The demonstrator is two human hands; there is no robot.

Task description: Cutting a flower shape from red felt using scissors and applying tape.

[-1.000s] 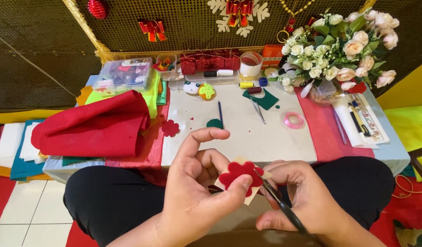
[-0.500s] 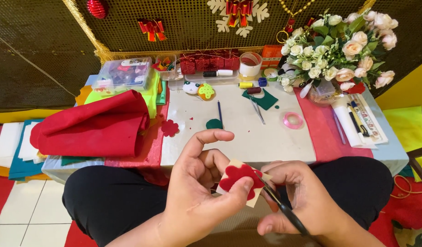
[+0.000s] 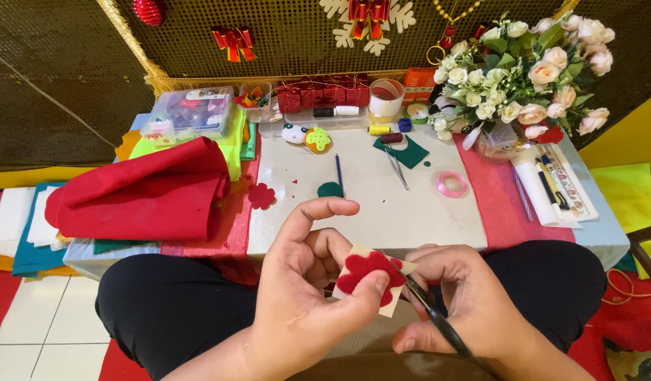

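Observation:
My left hand (image 3: 305, 293) pinches a red felt flower (image 3: 362, 271) backed by a beige paper template, thumb on top, index finger raised. My right hand (image 3: 461, 303) grips black scissors (image 3: 432, 310) whose blades meet the right edge of the flower piece. Both hands hover above my lap, just in front of the low table's (image 3: 382, 204) near edge.
On the table lie a folded red felt sheet (image 3: 142, 190), a small red felt flower (image 3: 261, 195), green felt pieces (image 3: 330, 189), a pen, tweezers, pink ribbon roll (image 3: 451, 184), thread spools, plastic boxes and a bouquet of artificial roses (image 3: 530, 63). Felt sheets are stacked on the left floor.
The flower piece has turned slightly in my left hand and the scissors have shifted along its right edge. Nothing else has moved.

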